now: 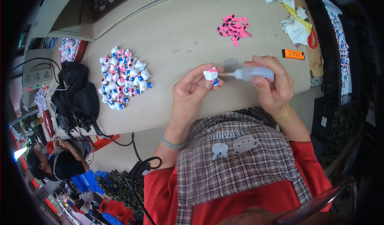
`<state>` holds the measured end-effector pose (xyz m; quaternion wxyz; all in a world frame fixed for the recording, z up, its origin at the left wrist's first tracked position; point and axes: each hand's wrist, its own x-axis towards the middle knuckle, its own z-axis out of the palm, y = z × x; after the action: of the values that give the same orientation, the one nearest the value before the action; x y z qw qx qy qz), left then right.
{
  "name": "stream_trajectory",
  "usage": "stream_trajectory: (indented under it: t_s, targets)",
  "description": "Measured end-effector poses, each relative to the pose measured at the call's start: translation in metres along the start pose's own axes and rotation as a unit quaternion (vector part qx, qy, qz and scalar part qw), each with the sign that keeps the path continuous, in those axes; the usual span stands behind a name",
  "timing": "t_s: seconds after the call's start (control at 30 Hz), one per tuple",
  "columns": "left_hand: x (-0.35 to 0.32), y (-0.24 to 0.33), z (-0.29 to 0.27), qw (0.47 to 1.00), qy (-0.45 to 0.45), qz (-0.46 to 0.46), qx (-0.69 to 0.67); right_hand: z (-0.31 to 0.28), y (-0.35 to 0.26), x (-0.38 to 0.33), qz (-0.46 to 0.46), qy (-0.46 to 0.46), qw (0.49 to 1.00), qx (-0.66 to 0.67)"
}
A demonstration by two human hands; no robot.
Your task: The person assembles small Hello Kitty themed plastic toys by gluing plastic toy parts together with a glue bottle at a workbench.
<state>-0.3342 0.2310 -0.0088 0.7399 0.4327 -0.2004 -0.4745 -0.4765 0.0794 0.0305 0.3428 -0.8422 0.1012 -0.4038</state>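
Looking light and stiff, best held by its edges, the figurine (210, 76) is being pinched in the left hand (188, 86) over the desk (176, 35), the squeezable-looking bottle (257, 73) clasped by the right hand (281, 85).

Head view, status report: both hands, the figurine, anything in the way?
Left hand holding white figurine. Right hand gripping squeeze bottle. Nozzle tip beside figurine, contact unclear. No obstruction seen between them.

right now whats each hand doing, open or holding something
Left hand: closed, holding a small white figurine.
Right hand: closed, holding a translucent squeeze bottle.
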Motion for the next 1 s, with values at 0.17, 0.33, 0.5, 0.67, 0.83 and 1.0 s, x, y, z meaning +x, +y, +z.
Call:
stream_trajectory:
  t_s: [0.17,0.33,0.5,0.67,0.83,1.0]
  targets:
    - [0.000,-0.001,-0.001,1.000,0.001,0.001,-0.001,0.001,0.001,0.000,-0.008,0.002,1.000,-0.006]
    - [-0.001,-0.001,-0.004,1.000,0.001,0.005,-0.011,-0.001,0.001,0.000,-0.008,0.000,1.000,-0.016]
    - [0.000,0.000,-0.003,1.000,0.009,0.007,-0.008,-0.002,-0.001,0.001,-0.012,-0.010,1.000,-0.018]
    - [0.001,0.000,-0.003,1.000,0.008,0.000,-0.007,0.000,-0.001,0.002,0.014,-0.016,1.000,0.014]
    - [0.002,0.000,-0.002,1.000,-0.001,-0.005,-0.003,0.000,-0.003,0.001,0.067,-0.014,0.997,0.034]
    - [0.002,0.002,-0.002,1.000,-0.002,0.005,0.001,-0.001,0.007,-0.002,0.164,0.035,0.971,0.170]
